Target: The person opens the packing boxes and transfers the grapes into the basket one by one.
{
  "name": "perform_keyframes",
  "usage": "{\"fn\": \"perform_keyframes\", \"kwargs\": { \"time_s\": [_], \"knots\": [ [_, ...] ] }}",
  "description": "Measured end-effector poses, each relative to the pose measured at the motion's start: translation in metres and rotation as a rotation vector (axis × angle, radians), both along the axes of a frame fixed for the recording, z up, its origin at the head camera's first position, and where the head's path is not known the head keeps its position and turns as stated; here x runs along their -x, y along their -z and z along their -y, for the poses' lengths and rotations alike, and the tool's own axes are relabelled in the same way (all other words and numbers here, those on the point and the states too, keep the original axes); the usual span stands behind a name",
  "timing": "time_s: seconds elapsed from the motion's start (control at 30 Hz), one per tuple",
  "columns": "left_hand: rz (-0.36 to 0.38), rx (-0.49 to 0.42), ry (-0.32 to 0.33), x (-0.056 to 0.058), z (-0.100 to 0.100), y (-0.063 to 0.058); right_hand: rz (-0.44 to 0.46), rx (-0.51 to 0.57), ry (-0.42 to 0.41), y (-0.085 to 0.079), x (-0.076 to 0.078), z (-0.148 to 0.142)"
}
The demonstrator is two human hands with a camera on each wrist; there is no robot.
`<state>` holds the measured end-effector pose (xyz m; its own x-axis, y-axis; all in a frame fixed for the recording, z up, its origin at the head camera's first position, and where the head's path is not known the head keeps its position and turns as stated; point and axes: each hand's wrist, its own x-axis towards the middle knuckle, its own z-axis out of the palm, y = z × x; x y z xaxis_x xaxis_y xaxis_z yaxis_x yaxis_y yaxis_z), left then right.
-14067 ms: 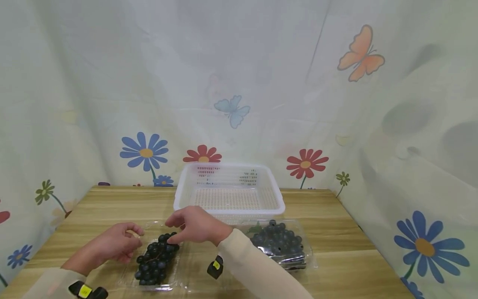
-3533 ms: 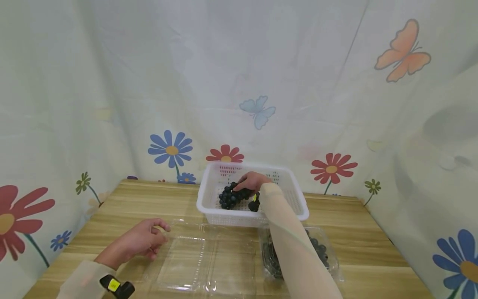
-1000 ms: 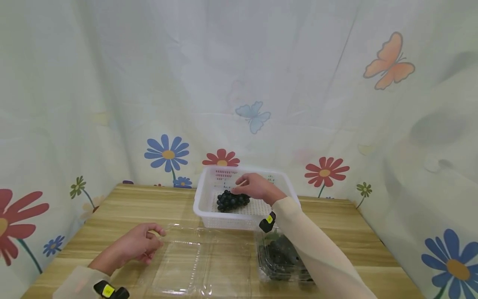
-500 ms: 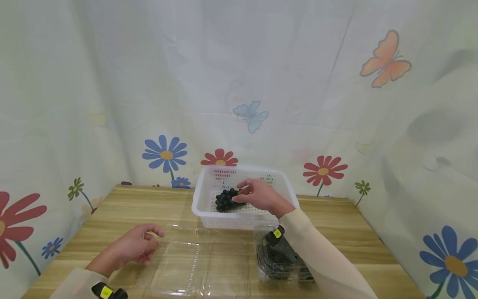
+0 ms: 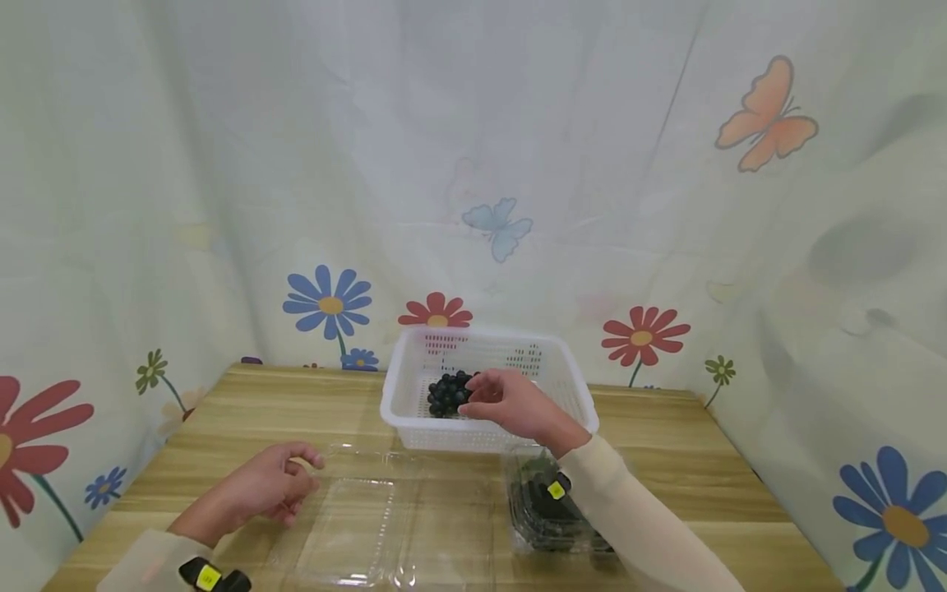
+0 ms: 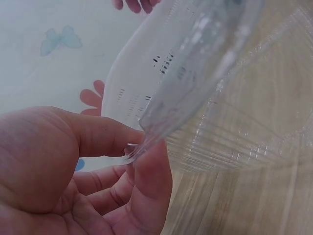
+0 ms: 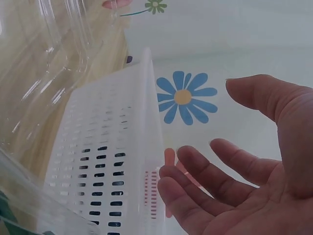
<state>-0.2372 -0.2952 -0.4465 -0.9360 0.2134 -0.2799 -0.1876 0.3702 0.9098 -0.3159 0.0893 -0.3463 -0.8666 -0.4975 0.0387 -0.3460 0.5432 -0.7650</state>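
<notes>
below frame centre, grapes [image 5: 447, 395] lie in the basket [image 5: 451, 438]; nearer the bottom edge, opened container [image 5: 355, 534] left, filled container [image 5: 534, 526] right.

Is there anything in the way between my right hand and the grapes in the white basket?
Nothing visible blocks it from above: the right hand hangs by the near rim of the white basket, whose open top leaves the grapes uncovered. Only a low approach would likely meet the near wall.
</notes>
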Motion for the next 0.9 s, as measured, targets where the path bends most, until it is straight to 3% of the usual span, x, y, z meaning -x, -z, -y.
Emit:
{"fn": "perform_keyframes", "kwargs": {
  "time_s": [0.23,0.53,0.7,0.9],
  "knots": [
    [0.007,0.011,-0.006,-0.002,-0.001,-0.001,0.007,0.007,-0.029,0.009,-0.013,0.002],
    [0.016,0.027,-0.019,0.000,0.000,-0.004,0.007,-0.027,-0.090,0.013,-0.017,0.003],
    [0.010,0.030,-0.012,0.000,-0.002,-0.007,0.025,-0.117,-0.150,0.017,-0.019,0.005],
    [0.034,0.061,-0.049,0.001,-0.004,-0.008,0.034,-0.236,-0.228,0.020,-0.024,0.009]
  ]
}}
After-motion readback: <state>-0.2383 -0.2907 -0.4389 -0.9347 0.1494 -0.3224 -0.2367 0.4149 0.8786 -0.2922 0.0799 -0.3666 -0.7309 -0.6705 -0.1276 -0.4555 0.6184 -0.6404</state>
